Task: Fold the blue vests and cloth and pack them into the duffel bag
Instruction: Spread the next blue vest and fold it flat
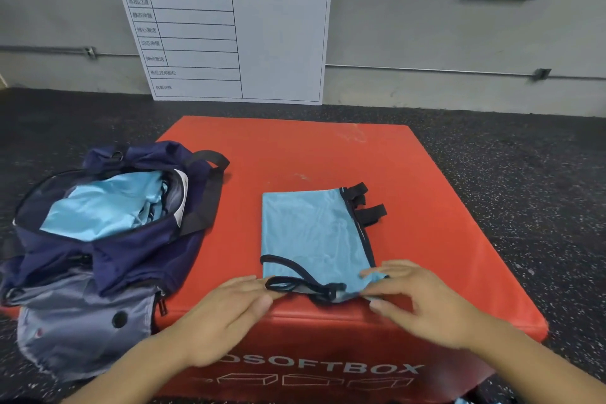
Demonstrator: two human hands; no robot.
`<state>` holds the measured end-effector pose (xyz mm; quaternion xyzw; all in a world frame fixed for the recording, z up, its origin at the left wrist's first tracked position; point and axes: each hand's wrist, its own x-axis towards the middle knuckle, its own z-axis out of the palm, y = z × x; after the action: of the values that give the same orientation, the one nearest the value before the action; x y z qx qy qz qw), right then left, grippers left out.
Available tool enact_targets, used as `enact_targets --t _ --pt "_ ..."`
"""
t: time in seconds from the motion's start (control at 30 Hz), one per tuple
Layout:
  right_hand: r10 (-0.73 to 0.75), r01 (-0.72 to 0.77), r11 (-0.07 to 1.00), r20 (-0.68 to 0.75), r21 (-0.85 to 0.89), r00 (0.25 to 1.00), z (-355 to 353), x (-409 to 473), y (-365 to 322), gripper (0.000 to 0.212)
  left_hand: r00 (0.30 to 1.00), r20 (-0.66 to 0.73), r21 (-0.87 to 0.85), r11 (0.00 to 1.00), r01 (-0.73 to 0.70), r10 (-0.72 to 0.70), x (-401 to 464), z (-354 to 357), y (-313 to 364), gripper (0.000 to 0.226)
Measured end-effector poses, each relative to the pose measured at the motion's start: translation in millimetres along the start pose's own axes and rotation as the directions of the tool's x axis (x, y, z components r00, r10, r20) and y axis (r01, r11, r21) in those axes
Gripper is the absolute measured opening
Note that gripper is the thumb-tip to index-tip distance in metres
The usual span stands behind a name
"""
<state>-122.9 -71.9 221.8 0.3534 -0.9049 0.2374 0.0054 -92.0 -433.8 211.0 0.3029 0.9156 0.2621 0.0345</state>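
Blue fabric sits under both your hands at the near edge of the red soft box [410, 174]: your forearms reach in from below, palms down. Your left hand [226, 315] lies flat with fingers straight, its fingertips touching the black-trimmed corner of the folded vest [311, 233]. Your right hand [423, 302] is spread, fingers resting on the vest's near right corner. You have one folded vest on the box, and one navy duffel bag [108, 239] to its left, unzipped, with light blue cloth [105, 207] already inside.
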Motion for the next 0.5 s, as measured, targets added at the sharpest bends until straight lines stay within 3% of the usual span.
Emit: enact_targets --t 0.13,0.2,0.37,0.5 --pt "0.201 -0.181 0.885 -0.001 0.430 0.980 -13.6 25.7 -4.3 0.021 0.977 -0.117 -0.454 0.885 0.108 -0.180 0.8 -13.0 0.7 0.037" --pt "0.242 -0.211 0.840 0.002 0.500 0.970 -11.4 41.2 2.1 0.024 0.961 -0.137 -0.551 0.824 0.129 -0.241 9.5 -11.4 -6.1 0.036" --pt "0.406 -0.270 0.758 -0.106 0.594 0.908 3.5 85.7 15.4 0.034 0.918 -0.189 -0.598 0.782 0.174 -0.350 41.4 -5.8 -20.7 0.028" --pt "0.501 -0.334 0.689 -0.090 0.643 0.861 9.5 110.3 19.3 0.037 0.892 -0.190 -0.562 0.790 0.244 -0.411 60.4 -0.7 -40.7 0.027"
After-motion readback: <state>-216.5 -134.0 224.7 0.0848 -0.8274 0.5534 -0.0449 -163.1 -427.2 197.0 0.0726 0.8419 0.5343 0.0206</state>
